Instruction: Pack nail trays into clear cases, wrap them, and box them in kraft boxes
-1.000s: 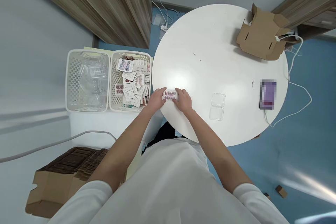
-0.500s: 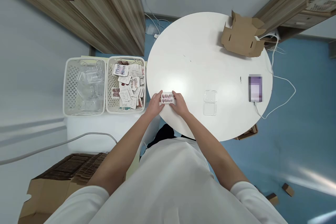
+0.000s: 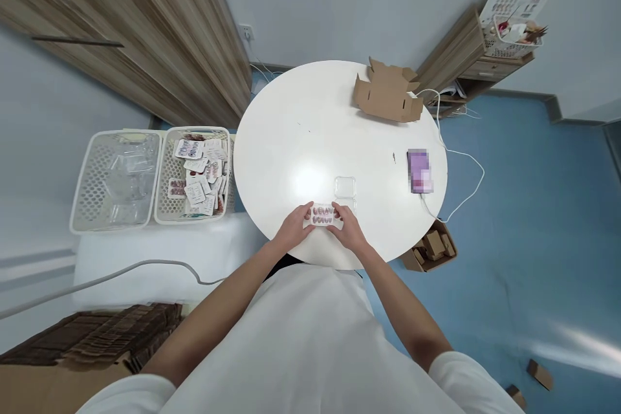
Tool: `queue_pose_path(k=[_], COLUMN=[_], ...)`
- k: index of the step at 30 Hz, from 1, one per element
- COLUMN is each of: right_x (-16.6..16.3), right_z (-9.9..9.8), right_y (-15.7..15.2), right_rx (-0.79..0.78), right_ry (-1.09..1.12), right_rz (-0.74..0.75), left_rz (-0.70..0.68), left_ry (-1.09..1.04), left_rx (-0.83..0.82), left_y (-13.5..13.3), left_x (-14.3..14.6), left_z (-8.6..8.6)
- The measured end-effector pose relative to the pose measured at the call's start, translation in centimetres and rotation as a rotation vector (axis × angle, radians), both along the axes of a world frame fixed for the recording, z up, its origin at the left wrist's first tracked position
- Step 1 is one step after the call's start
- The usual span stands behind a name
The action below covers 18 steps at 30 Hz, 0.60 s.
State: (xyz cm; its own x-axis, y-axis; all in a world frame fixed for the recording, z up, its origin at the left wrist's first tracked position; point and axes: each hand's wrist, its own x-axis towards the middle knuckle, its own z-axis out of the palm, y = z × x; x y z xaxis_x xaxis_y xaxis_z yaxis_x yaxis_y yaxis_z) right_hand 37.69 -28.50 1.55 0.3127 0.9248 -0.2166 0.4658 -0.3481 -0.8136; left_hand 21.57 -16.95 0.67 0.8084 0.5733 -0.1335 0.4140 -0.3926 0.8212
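Between both hands, near the table's front edge, is a white card of press-on nails with two rows of pinkish nails. My left hand pinches its left end, thumb below and fingers above. On the right end, my right hand grips it the same way. Just beyond the right hand, an open clear plastic case lies on the white oval table; its nearer half is partly hidden by that hand.
Left of the table stand a white basket of nail cards and another basket of clear plastic cases. An unfolded cardboard box lies at the table's back right. A phone-like purple object with a white cable lies on the right.
Both hands have carried the nail card rightward across the table, close to the clear case. The whole view has shifted, showing more of the right side of the room.
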Motion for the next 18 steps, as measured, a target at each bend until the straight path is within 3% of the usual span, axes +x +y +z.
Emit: queue_pose_path(k=[4,9,18], right_x=[3.5,7.3,9.2], right_z=[-0.6,-1.9,-4.4], right_y=[-2.6,-2.8,-1.5], right_rx=[-0.038,-0.081,-0.125], right_ry=[-0.039,-0.090,-0.128], right_rz=[-0.006,0.031,0.118], left_rz=[-0.041,-0.054,0.032], left_ry=[0.070,0.200,0.358], left_rx=[0.012,0.101,0.091], left_y=[-1.9,-2.3,-2.8], left_x=[3.5,7.2,8.8], left_z=[-0.1,-1.0,-1.9])
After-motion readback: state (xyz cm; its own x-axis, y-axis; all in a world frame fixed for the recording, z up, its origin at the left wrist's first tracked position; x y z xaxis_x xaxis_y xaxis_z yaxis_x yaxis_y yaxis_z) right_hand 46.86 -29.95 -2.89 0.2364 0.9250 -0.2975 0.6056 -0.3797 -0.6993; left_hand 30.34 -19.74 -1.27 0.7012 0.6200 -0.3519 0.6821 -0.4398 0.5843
